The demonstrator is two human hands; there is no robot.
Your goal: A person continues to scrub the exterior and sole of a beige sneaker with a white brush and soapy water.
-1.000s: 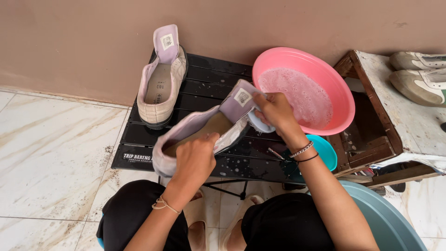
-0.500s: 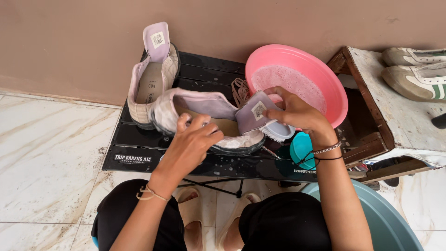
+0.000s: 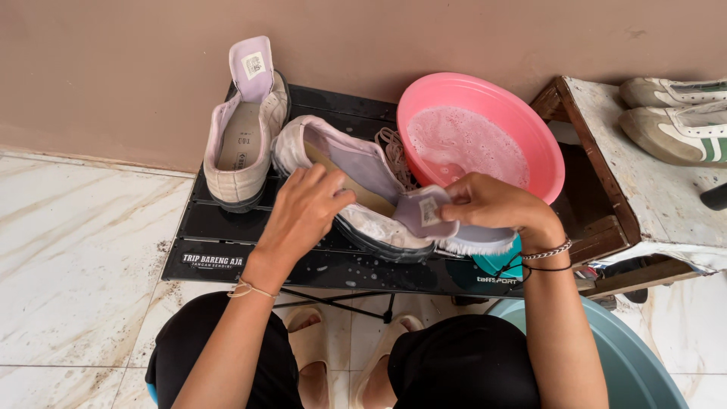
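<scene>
Lying on its side on the black slatted desk (image 3: 227,227), the sudsy pale canvas shoe (image 3: 341,182) is gripped by the left hand (image 3: 303,208) while the right hand (image 3: 488,204) pinches its tongue.

Our right hand (image 3: 492,208) covers most of the brush (image 3: 477,242), so we see only its bristles. Our left hand (image 3: 303,208) hides part of the shoe (image 3: 348,174) opening. At the lower right the frame cuts the tub (image 3: 628,363); at the upper right it crops the sneakers (image 3: 674,113).
</scene>
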